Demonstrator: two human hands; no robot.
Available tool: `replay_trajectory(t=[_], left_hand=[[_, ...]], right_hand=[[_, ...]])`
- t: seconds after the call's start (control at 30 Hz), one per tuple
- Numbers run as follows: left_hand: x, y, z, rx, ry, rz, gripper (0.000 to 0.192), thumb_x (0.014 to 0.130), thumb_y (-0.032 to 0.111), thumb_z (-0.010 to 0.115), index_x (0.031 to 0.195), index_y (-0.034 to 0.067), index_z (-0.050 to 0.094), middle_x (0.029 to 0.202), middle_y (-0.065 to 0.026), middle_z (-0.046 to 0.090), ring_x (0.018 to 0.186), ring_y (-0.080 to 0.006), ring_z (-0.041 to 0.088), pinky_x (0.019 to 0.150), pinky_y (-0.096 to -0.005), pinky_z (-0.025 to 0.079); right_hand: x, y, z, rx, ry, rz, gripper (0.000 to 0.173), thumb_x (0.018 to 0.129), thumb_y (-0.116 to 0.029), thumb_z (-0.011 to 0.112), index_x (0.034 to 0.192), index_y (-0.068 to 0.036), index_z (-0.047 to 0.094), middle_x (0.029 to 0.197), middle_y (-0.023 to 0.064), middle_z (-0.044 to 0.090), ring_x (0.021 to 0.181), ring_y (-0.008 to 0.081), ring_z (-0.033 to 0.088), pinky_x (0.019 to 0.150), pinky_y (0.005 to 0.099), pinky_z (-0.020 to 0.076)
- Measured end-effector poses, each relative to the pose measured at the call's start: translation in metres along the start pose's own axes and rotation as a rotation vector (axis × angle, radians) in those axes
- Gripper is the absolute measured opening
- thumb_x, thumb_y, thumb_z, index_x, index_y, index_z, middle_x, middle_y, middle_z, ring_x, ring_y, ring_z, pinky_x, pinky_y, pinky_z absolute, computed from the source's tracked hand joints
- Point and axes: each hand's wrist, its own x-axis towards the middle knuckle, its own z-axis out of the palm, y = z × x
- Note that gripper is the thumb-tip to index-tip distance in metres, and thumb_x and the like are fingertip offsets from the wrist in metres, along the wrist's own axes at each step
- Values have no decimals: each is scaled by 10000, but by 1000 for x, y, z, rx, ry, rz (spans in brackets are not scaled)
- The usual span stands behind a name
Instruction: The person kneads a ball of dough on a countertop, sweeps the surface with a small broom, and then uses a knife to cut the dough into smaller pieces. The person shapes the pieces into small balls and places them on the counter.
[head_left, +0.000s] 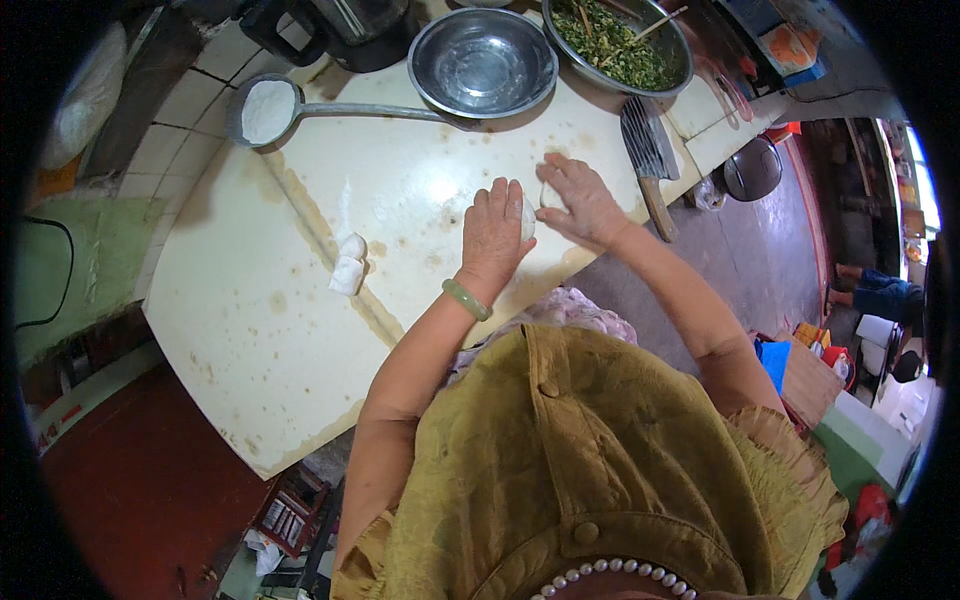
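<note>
My left hand (495, 232), with a green bangle at its wrist, rests palm down over a piece of white dough (528, 220) on the pale tabletop (247, 330); most of that piece is hidden. Just right of it, my right hand (581, 196) curves around a second white dough piece (552, 196), fingers apart and thumb on its near side. Whether either hand grips its piece or only presses on it, I cannot tell. Two more dough pieces (347, 274) lie touching each other to the left.
A ladle of white flour (268, 112), an empty metal basin (484, 64) and a metal bowl of chopped greens with chopsticks (615, 45) stand along the far side. A cleaver (649, 142) lies at the right, its handle past the table edge. A black-handled kettle (360, 30) stands behind the ladle.
</note>
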Motion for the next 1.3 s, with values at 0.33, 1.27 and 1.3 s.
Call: replay_trajectory(t=[0.33,1.27,1.3], left_hand=[[9,-33,-50,-295,349,-293,487,746,186,662,1151,-33,503,1106,-201,524,1041,-377,495,902,-422,417],[-26,-15,-31,-1668,-18,-595,417,890,41,509,1291,24,396,1125,-105,544,935,-196,601,733,-286,549],[-25,-18,-38,-1806,-69,-683,414,901,61,503,1297,26,390,1129,-108,542,936,-205,604,743,-290,549]], right_hand=[[32,19,2,937,68,484,339,925,-302,537,1173,-78,597,1021,97,630,903,219,605,799,306,482],[14,-68,-18,1424,-185,570,556,818,-84,648,1314,8,415,1206,62,545,1063,128,535,931,260,436],[13,-68,-15,1446,-167,552,545,813,-86,649,1304,-1,428,1184,60,551,1054,129,538,920,258,442]])
